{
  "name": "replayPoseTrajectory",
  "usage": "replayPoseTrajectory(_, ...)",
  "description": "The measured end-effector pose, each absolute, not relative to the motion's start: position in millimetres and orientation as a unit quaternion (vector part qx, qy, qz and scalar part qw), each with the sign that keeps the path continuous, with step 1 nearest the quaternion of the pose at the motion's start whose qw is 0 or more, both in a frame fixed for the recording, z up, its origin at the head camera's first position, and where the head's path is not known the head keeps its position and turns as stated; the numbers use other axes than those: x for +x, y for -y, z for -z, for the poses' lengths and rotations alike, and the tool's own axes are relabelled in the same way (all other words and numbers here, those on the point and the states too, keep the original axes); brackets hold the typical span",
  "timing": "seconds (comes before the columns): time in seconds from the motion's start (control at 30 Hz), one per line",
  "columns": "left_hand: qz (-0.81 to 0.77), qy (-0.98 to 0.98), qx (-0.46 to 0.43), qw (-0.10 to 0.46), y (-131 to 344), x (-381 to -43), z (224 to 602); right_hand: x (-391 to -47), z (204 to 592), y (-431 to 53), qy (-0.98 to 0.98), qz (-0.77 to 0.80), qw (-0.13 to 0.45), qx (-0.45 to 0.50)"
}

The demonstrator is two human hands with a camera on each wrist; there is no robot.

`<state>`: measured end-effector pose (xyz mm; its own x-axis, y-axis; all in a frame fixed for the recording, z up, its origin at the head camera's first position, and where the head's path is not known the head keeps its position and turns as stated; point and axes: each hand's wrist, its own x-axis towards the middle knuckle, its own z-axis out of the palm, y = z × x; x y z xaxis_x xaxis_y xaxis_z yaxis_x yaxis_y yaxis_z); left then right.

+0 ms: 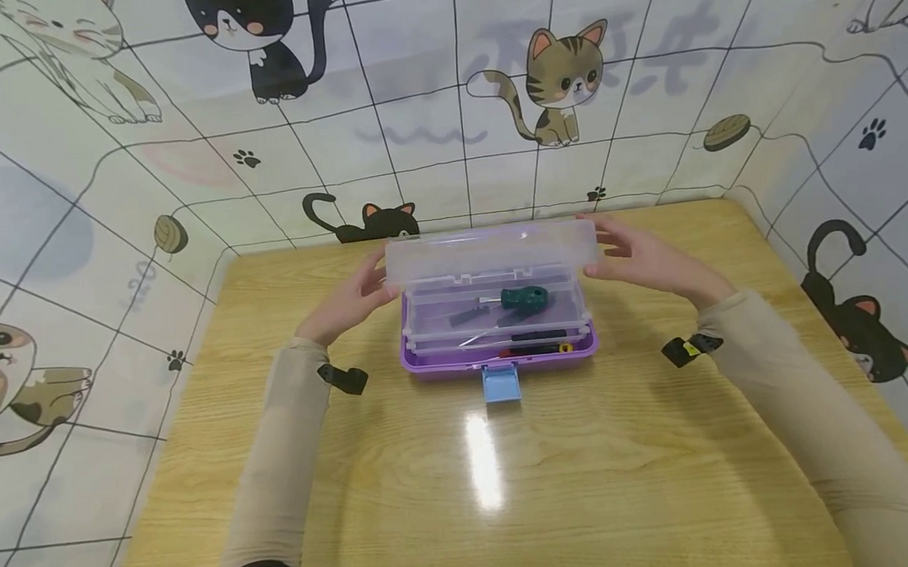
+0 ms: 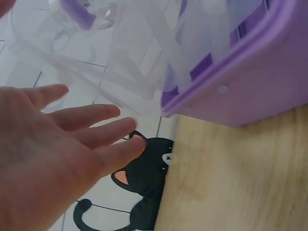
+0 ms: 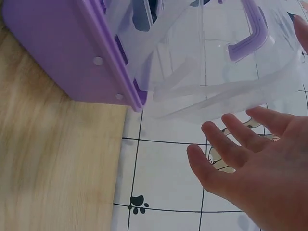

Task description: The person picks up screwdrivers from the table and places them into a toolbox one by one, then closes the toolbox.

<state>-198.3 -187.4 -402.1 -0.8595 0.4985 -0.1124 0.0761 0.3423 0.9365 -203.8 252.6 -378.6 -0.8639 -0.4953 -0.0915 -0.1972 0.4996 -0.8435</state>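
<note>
A purple toolbox (image 1: 406,360) stands on the table with its clear lid (image 1: 490,253) raised. Inside, a clear tray (image 1: 425,314) bears a screwdriver (image 1: 525,298) with a dark green handle. Below it lie tools with slim dark handles, one a red and black tool (image 1: 535,349) with a yellow end. My left hand (image 1: 349,295) is at the lid's left end, fingers spread and nearly straight. At the opposite end is my right hand (image 1: 648,260), its fingers likewise extended. Both wrist views show the fingers beside the lid; whether either thumb touches it I cannot tell.
A light blue latch (image 1: 501,384) hangs open at the box's front. The wooden table (image 1: 492,524) meets walls covered with a cat-patterned sheet (image 1: 420,168) behind and at both sides. A purple handle (image 3: 252,31) sits on the lid.
</note>
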Motion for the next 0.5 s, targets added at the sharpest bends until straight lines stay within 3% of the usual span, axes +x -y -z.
replayPoseTrajectory(0.2,-0.57,-0.765,0.226,0.199,192,-194,412,-197,390,-251,-0.848,0.458,0.126,-0.237)
replayPoseTrajectory(0.5,-0.562,-0.762,0.251,0.2,191,-186,423,-185,411,-254,-0.825,0.486,0.145,-0.249)
